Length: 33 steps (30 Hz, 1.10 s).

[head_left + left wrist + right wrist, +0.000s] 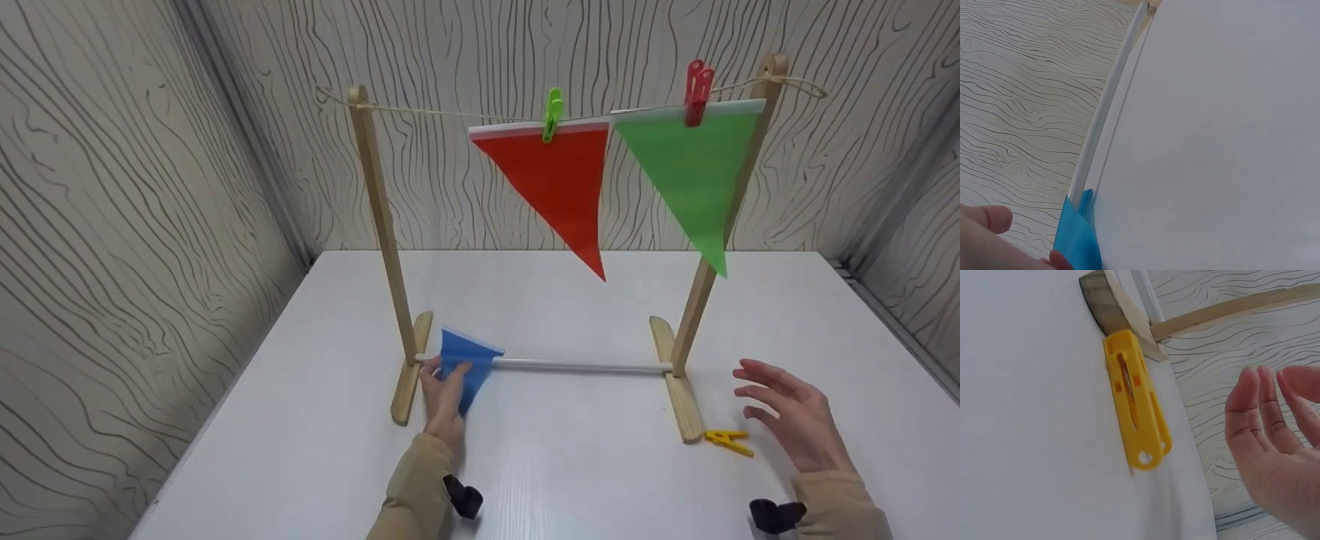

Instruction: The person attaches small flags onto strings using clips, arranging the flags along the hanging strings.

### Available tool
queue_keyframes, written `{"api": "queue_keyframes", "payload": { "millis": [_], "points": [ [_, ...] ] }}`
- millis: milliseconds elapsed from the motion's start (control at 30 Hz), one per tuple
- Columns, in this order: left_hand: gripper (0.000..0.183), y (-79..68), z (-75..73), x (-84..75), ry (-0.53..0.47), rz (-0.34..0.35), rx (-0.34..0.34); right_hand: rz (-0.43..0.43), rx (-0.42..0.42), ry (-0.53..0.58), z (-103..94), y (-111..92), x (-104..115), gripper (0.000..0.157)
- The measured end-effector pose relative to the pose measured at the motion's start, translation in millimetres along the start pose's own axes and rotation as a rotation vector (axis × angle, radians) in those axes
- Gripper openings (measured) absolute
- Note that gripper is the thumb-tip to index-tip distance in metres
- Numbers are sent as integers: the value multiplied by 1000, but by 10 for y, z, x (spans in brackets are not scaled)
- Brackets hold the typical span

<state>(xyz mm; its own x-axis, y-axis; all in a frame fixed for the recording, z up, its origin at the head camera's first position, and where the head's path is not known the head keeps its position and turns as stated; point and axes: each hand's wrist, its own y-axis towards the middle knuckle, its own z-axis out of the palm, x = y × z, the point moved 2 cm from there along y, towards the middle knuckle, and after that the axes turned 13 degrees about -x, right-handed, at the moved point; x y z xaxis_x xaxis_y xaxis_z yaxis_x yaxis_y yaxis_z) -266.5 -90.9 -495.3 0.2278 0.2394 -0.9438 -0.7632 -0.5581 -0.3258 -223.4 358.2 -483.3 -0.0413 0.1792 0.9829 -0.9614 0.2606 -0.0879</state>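
Note:
At the left end of the white rod (585, 367), my left hand (445, 394) holds a blue pennant flag (466, 348), thumb lying on its front. The flag lies across the rod; the left wrist view shows the blue flag (1079, 242) folded against it, with part of the hand cut off. My right hand (799, 420) is in the air over the table's right side, fingers loosely bent and holding nothing. Just left of it a yellow clothespin (727, 440) lies beside the stand's right foot (683, 409). The right wrist view shows this clothespin (1135, 410) close up, apart from the fingers.
Two wooden posts, left (382, 225) and right (699, 307), carry a string (450, 113). A red pennant (566, 169) hangs from it by a green clothespin (553, 114), and a green pennant (690, 161) by a red clothespin (697, 94). Patterned walls (150, 150) border the white table (562, 450).

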Motion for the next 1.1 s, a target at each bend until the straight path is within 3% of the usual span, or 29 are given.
{"api": "queue_keyframes", "payload": {
  "millis": [233,400,500,600,800,967,1100],
  "points": [
    [66,5,-9,11,22,-20,17,199,44,-281,-132,47,-64,29],
    [67,-5,-23,8,46,-32,28,249,65,-404,-221,55,-85,27],
    [66,-6,-29,7,42,-28,35,262,73,-483,-265,45,-97,34],
    [65,-6,-30,8,39,-25,41,230,125,-567,-291,22,-115,49],
    [64,-3,-19,11,32,-27,60,92,225,-720,-326,-3,-140,58],
    [64,-28,-42,5,45,-40,70,151,217,-789,-317,4,-163,67],
    [64,-37,-44,0,50,-58,75,135,276,-778,-338,-3,-187,68]
  ]
}}
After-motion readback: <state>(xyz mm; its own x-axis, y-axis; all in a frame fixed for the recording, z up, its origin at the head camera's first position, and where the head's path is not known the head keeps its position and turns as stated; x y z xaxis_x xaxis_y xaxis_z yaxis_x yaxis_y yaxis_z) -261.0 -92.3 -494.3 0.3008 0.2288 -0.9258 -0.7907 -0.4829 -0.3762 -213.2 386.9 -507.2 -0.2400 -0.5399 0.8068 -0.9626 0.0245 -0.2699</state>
